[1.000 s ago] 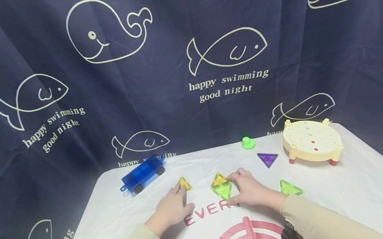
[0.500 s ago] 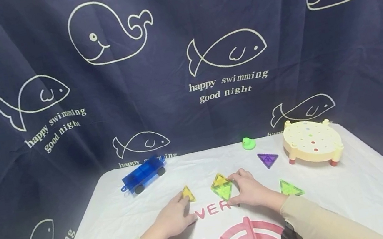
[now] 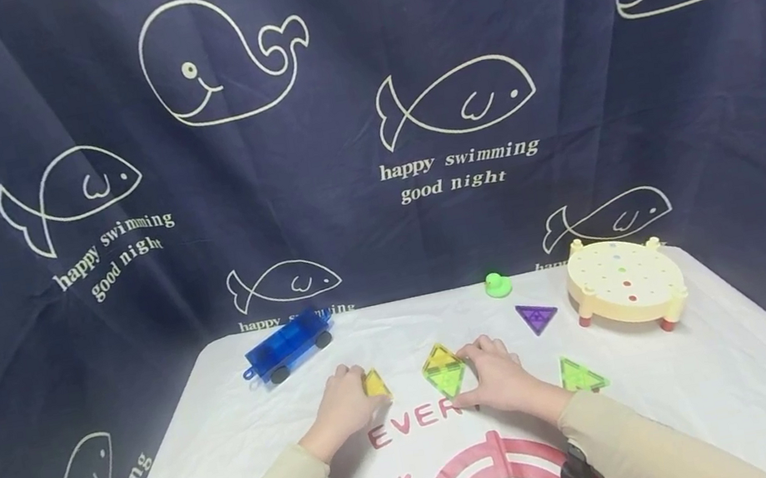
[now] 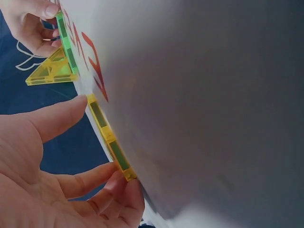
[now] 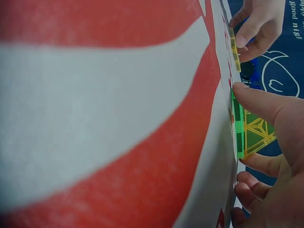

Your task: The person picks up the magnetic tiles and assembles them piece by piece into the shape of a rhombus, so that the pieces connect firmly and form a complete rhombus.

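My left hand pinches a yellow triangular magnetic tile low over the white cloth. In the left wrist view, the thumb meets one corner of that tile and the fingertips the other. To its right, my right hand grips a green triangular magnetic tile between thumb and index finger. A second yellow triangular tile joins the green one along an edge and stands up from it, as the right wrist view shows. A gap separates the left hand's tile from this joined pair.
A blue toy car base stands at the back left. Behind and right of the hands are a green toy duck, a purple triangular tile and a cream round pegboard on legs. Another green tile lies beside the right forearm.
My left hand has drawn the yellow tile nearer, then changed its hold, with thumb and fingers now at the tile's ends. The right hand and its joined tiles stay in place.
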`<state>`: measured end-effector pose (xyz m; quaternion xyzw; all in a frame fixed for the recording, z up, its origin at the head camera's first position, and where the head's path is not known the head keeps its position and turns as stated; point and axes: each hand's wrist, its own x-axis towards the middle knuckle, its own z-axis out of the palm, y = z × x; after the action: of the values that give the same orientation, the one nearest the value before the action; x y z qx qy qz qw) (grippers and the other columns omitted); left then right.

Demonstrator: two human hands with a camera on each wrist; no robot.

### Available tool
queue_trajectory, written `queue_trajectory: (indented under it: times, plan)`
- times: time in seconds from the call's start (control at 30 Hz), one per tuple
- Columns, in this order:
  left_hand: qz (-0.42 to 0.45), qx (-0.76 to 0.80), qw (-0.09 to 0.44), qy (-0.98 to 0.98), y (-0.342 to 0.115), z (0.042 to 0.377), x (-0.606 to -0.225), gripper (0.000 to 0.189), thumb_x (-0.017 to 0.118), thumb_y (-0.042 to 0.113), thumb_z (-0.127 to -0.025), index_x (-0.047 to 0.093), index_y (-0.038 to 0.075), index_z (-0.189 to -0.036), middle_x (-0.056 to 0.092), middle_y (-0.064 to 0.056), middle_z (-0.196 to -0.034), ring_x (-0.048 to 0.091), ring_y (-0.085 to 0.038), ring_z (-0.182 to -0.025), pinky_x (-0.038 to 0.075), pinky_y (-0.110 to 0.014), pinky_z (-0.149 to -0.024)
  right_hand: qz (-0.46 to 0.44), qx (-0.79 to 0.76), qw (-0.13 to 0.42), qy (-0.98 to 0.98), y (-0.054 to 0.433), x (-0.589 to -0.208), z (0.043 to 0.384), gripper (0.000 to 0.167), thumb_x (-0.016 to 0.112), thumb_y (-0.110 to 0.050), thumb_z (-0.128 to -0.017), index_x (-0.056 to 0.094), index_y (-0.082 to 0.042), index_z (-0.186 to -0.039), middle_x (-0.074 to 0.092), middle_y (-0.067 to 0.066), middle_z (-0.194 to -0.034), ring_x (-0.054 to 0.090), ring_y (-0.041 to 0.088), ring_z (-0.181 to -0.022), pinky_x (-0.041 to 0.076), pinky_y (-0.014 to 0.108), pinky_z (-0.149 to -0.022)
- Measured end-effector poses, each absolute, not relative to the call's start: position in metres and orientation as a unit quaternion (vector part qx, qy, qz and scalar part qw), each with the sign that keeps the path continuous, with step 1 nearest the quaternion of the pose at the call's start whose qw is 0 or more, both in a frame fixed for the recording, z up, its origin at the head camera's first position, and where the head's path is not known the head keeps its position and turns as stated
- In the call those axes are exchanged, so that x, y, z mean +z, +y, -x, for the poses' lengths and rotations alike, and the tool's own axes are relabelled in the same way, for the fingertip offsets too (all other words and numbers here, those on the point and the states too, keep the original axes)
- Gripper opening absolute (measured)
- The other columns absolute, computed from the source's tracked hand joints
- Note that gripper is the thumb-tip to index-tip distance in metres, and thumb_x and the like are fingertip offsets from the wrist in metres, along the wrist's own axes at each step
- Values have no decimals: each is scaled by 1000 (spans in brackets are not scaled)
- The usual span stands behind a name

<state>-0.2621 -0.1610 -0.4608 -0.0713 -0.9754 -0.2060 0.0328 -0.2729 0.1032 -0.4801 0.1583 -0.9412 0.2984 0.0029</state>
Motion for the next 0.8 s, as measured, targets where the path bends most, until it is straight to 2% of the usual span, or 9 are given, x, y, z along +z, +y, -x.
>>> queue_trajectory:
  times: [0.1,0.2,0.5,0.8]
  plan:
    - [65,-217,36,-973,-159,267,-462,50,87,28,-77,64,-7,-104,51,-9,-85,49,-23,-76,48,-39,-70,-160,295,4,-942,103,-480,274,78,93,-37,-67,63,-1,-128,51,5,-105,47,26,-103,44,49,-89]
    - [61,-239,35,-968,-157,269,-461,47,90,23,-73,63,-6,-100,51,-8,-82,49,-22,-75,47,-38,-69,-162,293,4,-942,103,-480,274,78,93,-38,-67,63,-1,-128,51,4,-105,47,25,-102,45,48,-89]
    - [64,-267,21,-961,-153,278,-467,51,94,22,-69,60,0,-100,59,-6,-81,55,-22,-77,52,-40,-75,-160,292,-3,-943,105,-480,276,78,94,-39,-66,64,-2,-128,52,5,-105,47,25,-102,46,49,-88]
    - [73,-263,19,-962,-139,276,-465,52,93,16,-70,58,2,-106,56,-4,-81,54,-22,-77,52,-42,-75,-159,293,-5,-943,104,-480,275,77,94,-37,-67,64,-2,-128,52,5,-106,47,25,-102,46,49,-89]
